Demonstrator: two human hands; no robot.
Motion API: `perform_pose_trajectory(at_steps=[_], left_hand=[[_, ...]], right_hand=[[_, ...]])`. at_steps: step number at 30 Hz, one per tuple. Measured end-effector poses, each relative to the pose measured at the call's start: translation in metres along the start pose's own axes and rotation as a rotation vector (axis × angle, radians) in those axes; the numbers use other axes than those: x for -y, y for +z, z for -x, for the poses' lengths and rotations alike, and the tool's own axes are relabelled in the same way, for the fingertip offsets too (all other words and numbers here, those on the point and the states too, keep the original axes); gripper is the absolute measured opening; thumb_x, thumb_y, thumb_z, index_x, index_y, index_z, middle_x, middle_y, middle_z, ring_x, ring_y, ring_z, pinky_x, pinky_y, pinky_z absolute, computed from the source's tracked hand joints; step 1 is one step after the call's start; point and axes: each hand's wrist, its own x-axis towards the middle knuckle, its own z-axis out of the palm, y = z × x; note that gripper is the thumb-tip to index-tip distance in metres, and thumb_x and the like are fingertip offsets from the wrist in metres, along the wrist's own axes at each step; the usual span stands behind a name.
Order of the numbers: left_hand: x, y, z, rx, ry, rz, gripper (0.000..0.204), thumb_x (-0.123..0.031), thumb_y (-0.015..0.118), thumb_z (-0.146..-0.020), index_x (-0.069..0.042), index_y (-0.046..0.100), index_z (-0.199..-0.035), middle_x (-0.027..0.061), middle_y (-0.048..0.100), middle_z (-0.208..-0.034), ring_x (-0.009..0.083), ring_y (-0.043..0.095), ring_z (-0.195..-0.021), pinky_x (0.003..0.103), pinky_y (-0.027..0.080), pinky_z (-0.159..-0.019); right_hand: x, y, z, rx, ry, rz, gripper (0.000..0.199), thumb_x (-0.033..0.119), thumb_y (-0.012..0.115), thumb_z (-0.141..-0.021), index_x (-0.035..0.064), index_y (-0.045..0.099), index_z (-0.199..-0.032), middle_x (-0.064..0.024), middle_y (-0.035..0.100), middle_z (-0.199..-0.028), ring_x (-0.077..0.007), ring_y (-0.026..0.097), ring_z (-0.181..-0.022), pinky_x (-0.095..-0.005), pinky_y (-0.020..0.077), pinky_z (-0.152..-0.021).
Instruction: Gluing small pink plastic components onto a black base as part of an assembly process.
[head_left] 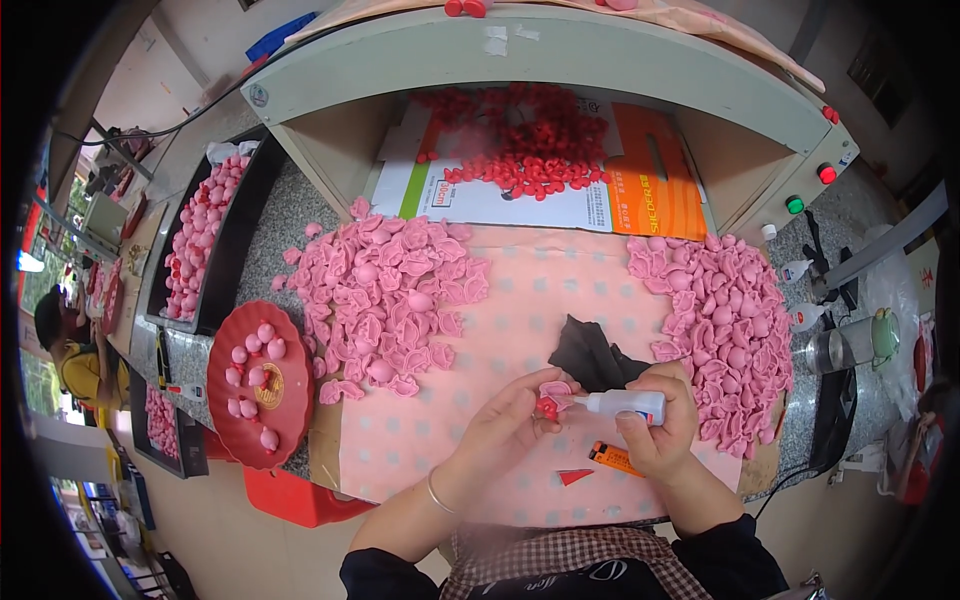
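My left hand point(505, 425) pinches a small pink petal piece point(552, 395) above the worktop point(520, 300), my right hand point(655, 425) clamped on the glue bottle point(622, 404); the piece looks light and soft, best held by its edges

a worktable point(520, 300) fills the middle of the view. on it, one heap of petal-shaped pieces point(385, 295) lies to the left and another heap point(725, 330) to the right. between them, near the front edge, the left hand point(500, 430) and right hand point(660, 425) meet, a small glue bottle point(620, 404) in the right one. a dark cloth point(590, 355) lies just behind the hands. behind the heaps, small beads point(520, 140) lie on a flattened carton point(560, 190). a round plate point(265, 385) of buds sits at the table's left edge, a tray point(205, 240) behind it.
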Motion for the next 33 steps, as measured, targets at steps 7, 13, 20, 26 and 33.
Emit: perform_pose_trajectory(at_steps=[7,13,20,26,33], left_hand=[[0.0,0.004,0.002,-0.022,-0.019,-0.034,0.047,-0.033,0.045,-0.093,-0.002,0.041,-0.128,0.0125,0.048,-0.124,0.0189,0.049,-0.11,0.031,0.039,-0.09],[0.001,0.009,0.002,-0.003,0.004,-0.02,0.044,-0.03,0.043,-0.095,-0.005,0.039,-0.131,0.0138,0.047,-0.127,0.0195,0.052,-0.108,0.027,0.043,-0.083],[0.0,0.015,0.003,-0.005,0.009,-0.032,0.044,-0.029,0.043,-0.095,-0.004,0.039,-0.131,0.0149,0.047,-0.127,0.0202,0.052,-0.109,0.026,0.045,-0.083],[-0.002,0.019,0.004,0.006,0.003,-0.028,0.044,-0.029,0.043,-0.095,-0.003,0.039,-0.13,0.0146,0.047,-0.126,0.0192,0.052,-0.109,0.027,0.045,-0.083],[-0.003,0.019,0.003,-0.008,-0.008,-0.013,0.044,-0.029,0.043,-0.095,-0.003,0.039,-0.13,0.0146,0.047,-0.126,0.019,0.053,-0.108,0.027,0.046,-0.084]], right_hand=[[0.006,-0.002,0.001,0.025,0.015,0.021,0.027,0.018,0.062,-0.079,0.0007,0.05,-0.095,-0.0109,0.048,-0.084,-0.0176,0.046,-0.072,-0.027,0.0378,-0.063],[0.008,-0.006,-0.001,0.022,-0.022,0.051,0.027,0.017,0.064,-0.077,0.0002,0.051,-0.095,-0.0117,0.048,-0.083,-0.0186,0.046,-0.07,-0.028,0.0378,-0.061],[0.011,-0.011,-0.002,0.005,-0.055,0.064,0.034,0.009,0.072,-0.068,-0.0003,0.054,-0.095,-0.0141,0.051,-0.084,-0.0227,0.051,-0.069,-0.0296,0.0422,-0.058],[0.012,-0.011,-0.002,0.006,-0.054,0.066,0.035,0.009,0.073,-0.068,-0.0002,0.054,-0.095,-0.0137,0.051,-0.083,-0.0232,0.051,-0.069,-0.0295,0.0421,-0.058],[0.013,-0.008,-0.005,0.0,-0.104,0.084,0.03,0.014,0.065,-0.075,-0.0001,0.051,-0.097,-0.0127,0.048,-0.08,-0.0186,0.046,-0.065,-0.0279,0.0372,-0.056]])
